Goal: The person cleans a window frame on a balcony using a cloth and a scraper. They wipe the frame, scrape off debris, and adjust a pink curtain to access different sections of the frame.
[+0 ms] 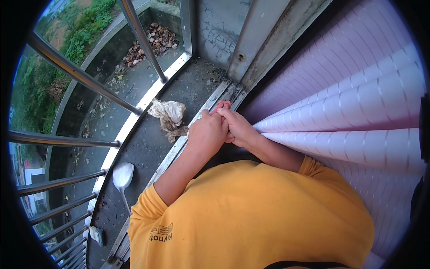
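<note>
My left hand (207,129) and my right hand (240,127) meet over the window track (212,101), in front of my body. Between them they grip a small pink object (224,105), whose ribbed or folded end sticks out past my fingers; its kind is not clear, and my fingers hide the rest. On the concrete ledge, left of my left hand, lies a crumpled whitish rag or bag (171,112) with a dirty brown part (173,131). A metal spatula or scoop (123,175) rests farther down the ledge, its handle partly hidden by my sleeve.
Metal bars (147,40) rise along the ledge's outer rail (132,126). Beyond them is a concrete gutter with dry leaves (158,42). A small pale block-like item (95,234) lies at the lower left. Pink striped curtains (342,104) hang close on the right, beside the window frame (255,40).
</note>
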